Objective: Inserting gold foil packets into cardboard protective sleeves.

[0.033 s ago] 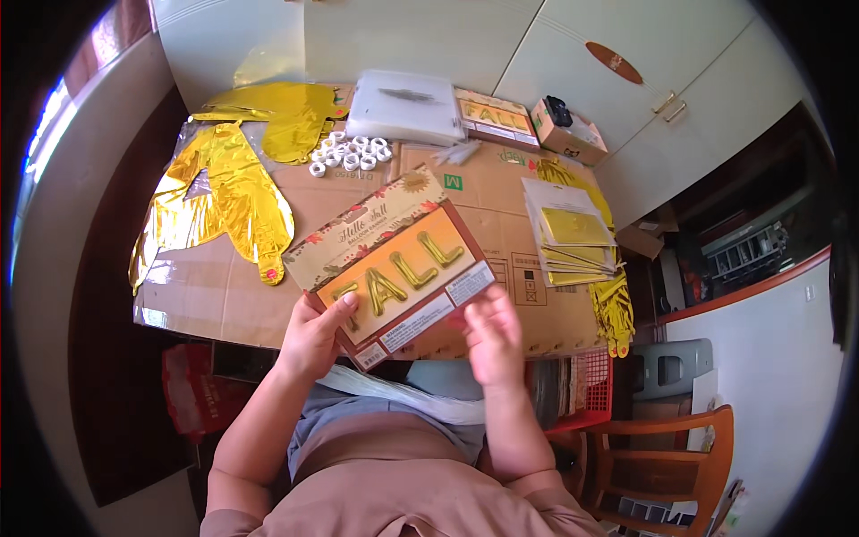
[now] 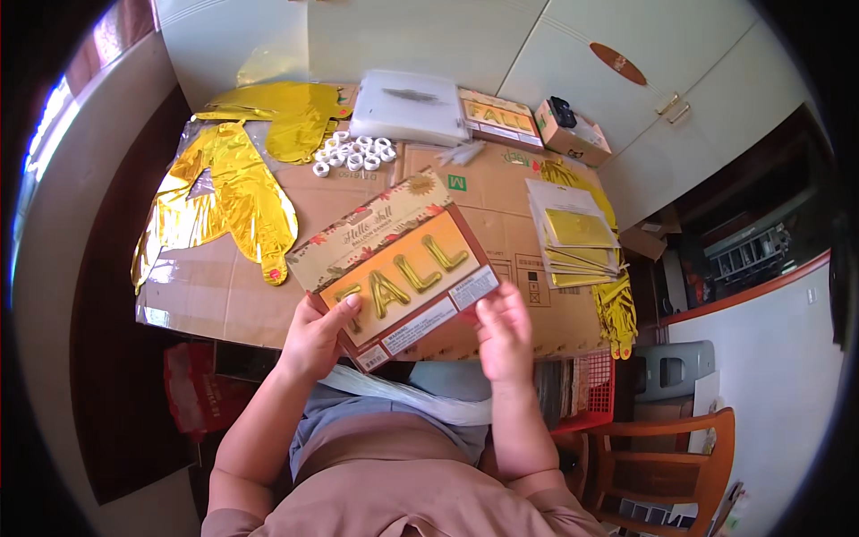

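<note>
A printed cardboard balloon package card (image 2: 403, 246) is held tilted above the front of the table. It pictures gold letter balloons on orange, with autumn leaves along its top. My left hand (image 2: 315, 336) grips its lower left corner, thumb on the front and fingers behind. At the lower right edge, my right hand (image 2: 506, 331) has its fingers curled against the card, pinching near the corner. Gold foil balloons (image 2: 246, 192) lie flat at the left. Packets of folded gold foil in clear bags (image 2: 577, 233) are stacked at the right.
White ribbon rolls (image 2: 353, 152) cluster behind the card, by a stack of clear plastic bags (image 2: 407, 112). More printed cards (image 2: 501, 116) and a small cardboard box (image 2: 568, 134) sit at the back right. Flattened cardboard (image 2: 474, 192) covers the table. A wooden chair (image 2: 662, 470) stands at right.
My right hand has moved slightly up and to the right, closing its fingers on the card's lower right edge. The left hand keeps its hold. The view shifts slightly.
</note>
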The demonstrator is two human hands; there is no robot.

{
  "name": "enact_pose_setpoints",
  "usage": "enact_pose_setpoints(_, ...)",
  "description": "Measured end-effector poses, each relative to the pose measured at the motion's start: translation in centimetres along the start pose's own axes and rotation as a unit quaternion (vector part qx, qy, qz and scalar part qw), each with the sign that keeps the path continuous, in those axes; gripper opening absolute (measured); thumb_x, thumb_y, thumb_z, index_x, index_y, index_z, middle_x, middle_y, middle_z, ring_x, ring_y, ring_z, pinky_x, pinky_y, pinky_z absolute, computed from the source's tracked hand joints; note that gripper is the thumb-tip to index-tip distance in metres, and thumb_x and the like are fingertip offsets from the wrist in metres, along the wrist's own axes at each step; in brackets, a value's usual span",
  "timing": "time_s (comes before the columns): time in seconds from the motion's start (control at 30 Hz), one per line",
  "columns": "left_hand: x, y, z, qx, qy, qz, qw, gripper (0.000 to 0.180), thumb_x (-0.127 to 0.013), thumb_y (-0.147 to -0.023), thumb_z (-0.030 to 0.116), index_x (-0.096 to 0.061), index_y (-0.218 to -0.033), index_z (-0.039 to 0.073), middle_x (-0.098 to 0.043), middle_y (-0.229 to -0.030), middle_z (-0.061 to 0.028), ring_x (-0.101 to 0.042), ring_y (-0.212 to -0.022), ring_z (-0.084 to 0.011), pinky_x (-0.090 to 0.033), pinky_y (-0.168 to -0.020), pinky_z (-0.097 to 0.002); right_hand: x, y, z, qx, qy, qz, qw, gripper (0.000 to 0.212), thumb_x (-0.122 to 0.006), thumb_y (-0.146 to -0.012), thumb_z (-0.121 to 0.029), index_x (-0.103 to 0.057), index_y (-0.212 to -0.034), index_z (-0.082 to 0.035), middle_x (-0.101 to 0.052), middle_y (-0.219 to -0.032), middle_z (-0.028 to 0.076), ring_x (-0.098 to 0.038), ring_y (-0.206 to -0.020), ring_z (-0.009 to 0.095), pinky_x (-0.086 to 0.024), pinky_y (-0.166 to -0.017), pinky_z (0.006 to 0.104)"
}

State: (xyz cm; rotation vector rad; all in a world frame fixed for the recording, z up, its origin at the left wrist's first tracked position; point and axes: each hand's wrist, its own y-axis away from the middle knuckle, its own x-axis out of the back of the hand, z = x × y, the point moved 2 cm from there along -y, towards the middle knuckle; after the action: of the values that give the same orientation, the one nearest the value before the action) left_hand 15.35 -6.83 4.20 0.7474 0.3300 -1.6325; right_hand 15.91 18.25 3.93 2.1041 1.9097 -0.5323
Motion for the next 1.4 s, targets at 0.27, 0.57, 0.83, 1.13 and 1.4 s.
enact_pose_setpoints(0.27,1.2,-0.3,-0.6,0.008,0.003,0.018,1.0,0.041,-0.062,-0.099,0.01,-0.05,-0.137,-0.001,-0.065,-0.127,-0.0153,-0.068,-0.111,-0.0248,-0.058,-0.093,-0.0416,0.5,-1.7,-0.5,0.067,0.116,-0.016,0.991,0.031,-0.063,-0.097,0.001,-0.06,-0.129,0.003,-0.07,-0.109,0.006,-0.063,-0.097,0.009,-0.051,-0.091,0.0252)
enact_pose_setpoints(0.57,1.1,-0.3,0.1,0.003,-0.018,0.043,0.999,0.042,-0.062,-0.099,0.009,-0.05,-0.137,-0.001,-0.065,-0.127,-0.016,-0.067,-0.111,-0.0244,-0.058,-0.093,-0.0405,0.2,-1.0,-0.3,0.152,0.303,0.017,0.941,0.024,-0.067,-0.094,0.002,-0.068,-0.118,-0.001,-0.07,-0.103,0.004,-0.064,-0.089,0.008,-0.053,-0.08,0.0229)
enact_pose_setpoints(0.83,2.0,-0.3,0.3,0.002,-0.049,0.029,0.998,0.043,-0.064,-0.098,0.011,-0.052,-0.136,-0.002,-0.065,-0.126,-0.0146,-0.067,-0.11,-0.0234,-0.057,-0.093,-0.04,-0.2,-1.2,-0.3,0.076,0.158,0.008,0.985,0.024,-0.067,-0.096,-0.002,-0.067,-0.12,-0.002,-0.068,-0.098,0.0,-0.061,-0.085,0.006,-0.05,-0.081,0.0216)
enact_pose_setpoints(1.13,2.8,-1.6,1.2,-0.158,-0.162,0.112,0.968,0.066,-0.069,-0.095,0.013,-0.035,-0.151,0.005,-0.052,-0.141,-0.0129,-0.053,-0.123,-0.0178,-0.045,-0.101,-0.0333,-1.1,0.2,-4.1,0.228,0.331,0.029,0.915,0.005,-0.073,-0.093,-0.008,-0.07,-0.093,-0.005,-0.066,-0.081,0.001,-0.058,-0.07,0.01,-0.045,-0.063,0.0238)
enact_pose_setpoints(1.4,-3.5,1.5,0.7,-0.097,-0.088,-0.066,0.989,0.085,-0.079,-0.087,0.039,-0.034,-0.152,0.009,-0.051,-0.145,-0.0101,-0.056,-0.127,-0.0249,-0.048,-0.104,-0.0425,-4.0,2.6,-1.5,0.492,0.485,-0.146,0.708,0.028,-0.082,-0.077,-0.011,-0.074,-0.103,-0.005,-0.068,-0.098,0.004,-0.064,-0.091,0.022,-0.053,-0.076,0.0361)
